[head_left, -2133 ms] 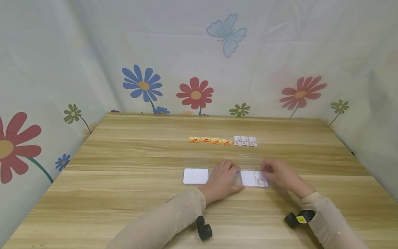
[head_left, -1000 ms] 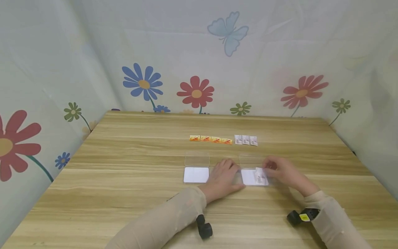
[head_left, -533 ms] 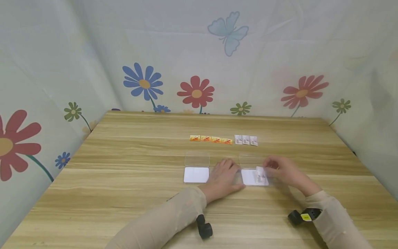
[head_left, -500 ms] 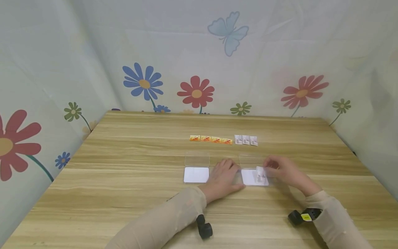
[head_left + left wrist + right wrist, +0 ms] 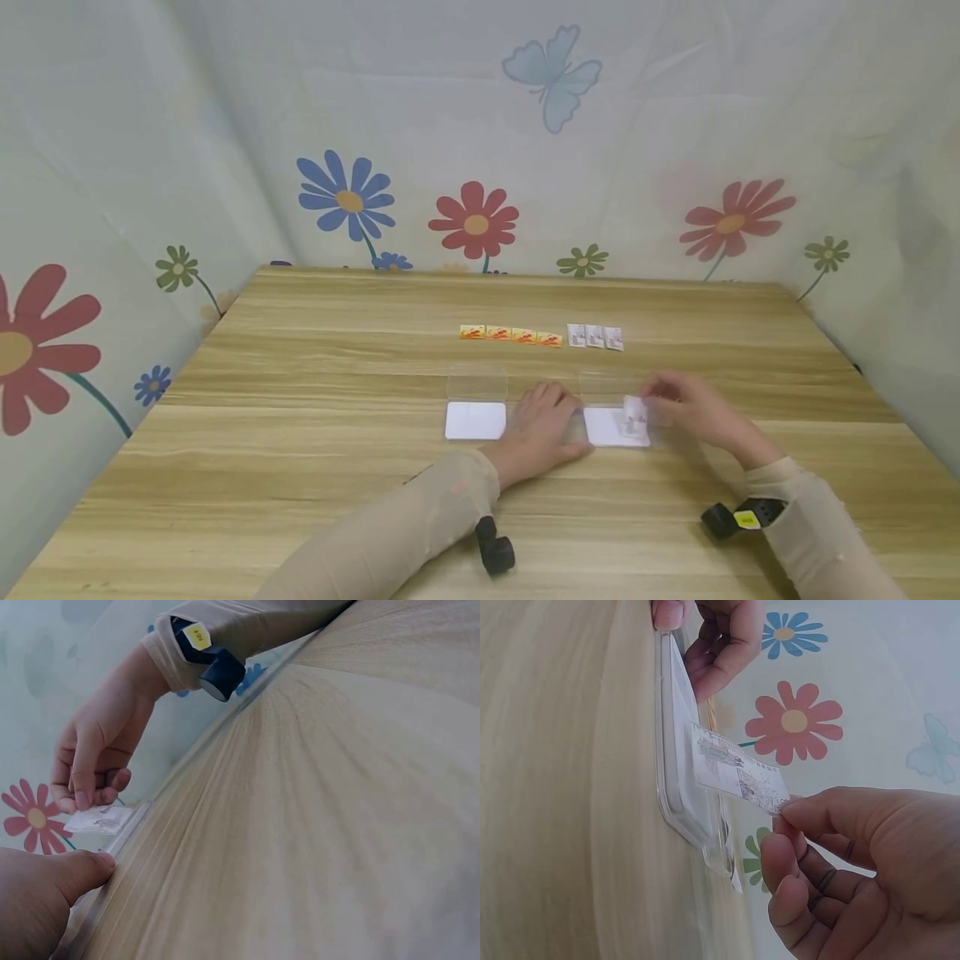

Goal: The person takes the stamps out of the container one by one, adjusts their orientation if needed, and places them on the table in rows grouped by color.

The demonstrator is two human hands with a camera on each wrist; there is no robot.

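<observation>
My right hand (image 5: 696, 413) pinches a small white printed packet (image 5: 739, 772) by one end, between thumb and index finger. The packet tilts up over the right end of a flat clear plastic case (image 5: 662, 742) with a white layer inside. Its clear lid (image 5: 603, 382) lies folded back. My left hand (image 5: 534, 435) holds the case's left end, thumb at the near corner and fingers curled at the far side. Left of that hand lies a second similar case (image 5: 476, 422), its clear lid also folded back.
Farther back, several yellow-and-red packets (image 5: 498, 332) lie in a row. Beside them are three white printed packets (image 5: 595, 337). All rest on the wooden table (image 5: 315, 467). A flowered curtain (image 5: 405, 108) stands behind the table.
My right hand has drawn slightly back and up, and the white packet has gone from lying nearly flat on the case to standing tilted. My left hand stays in place.
</observation>
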